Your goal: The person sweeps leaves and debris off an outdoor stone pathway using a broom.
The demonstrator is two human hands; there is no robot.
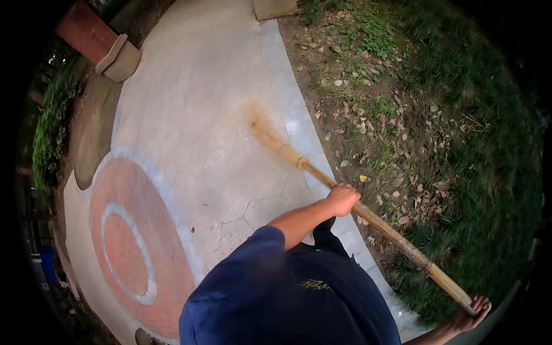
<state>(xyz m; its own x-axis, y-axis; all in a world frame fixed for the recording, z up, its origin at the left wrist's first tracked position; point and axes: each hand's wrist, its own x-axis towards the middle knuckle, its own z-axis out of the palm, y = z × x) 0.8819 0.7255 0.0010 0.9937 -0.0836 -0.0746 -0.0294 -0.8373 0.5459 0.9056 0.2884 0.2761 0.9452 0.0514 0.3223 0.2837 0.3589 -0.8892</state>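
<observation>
A long broom [397, 237] with a bamboo-like handle slants across the view, from the lower right up to the middle. Its straw-coloured brush end is smeared by motion and lies over the pale paving [190, 75]. My left hand [343, 199] is wrapped round the handle partway along, with the bare forearm reaching out of a dark blue sleeve. Near the handle's end, at the lower right, my right hand [474, 313] grips it too. Part of a dark shoe or trouser leg shows below my left hand.
Bare soil with fallen leaves [368, 123] and dark grass [483, 190] border the path on the right. A red round pattern with a grey ring [150, 276] is set in the paving at left. A red pillar on a stone base [122, 59] stands at the upper left.
</observation>
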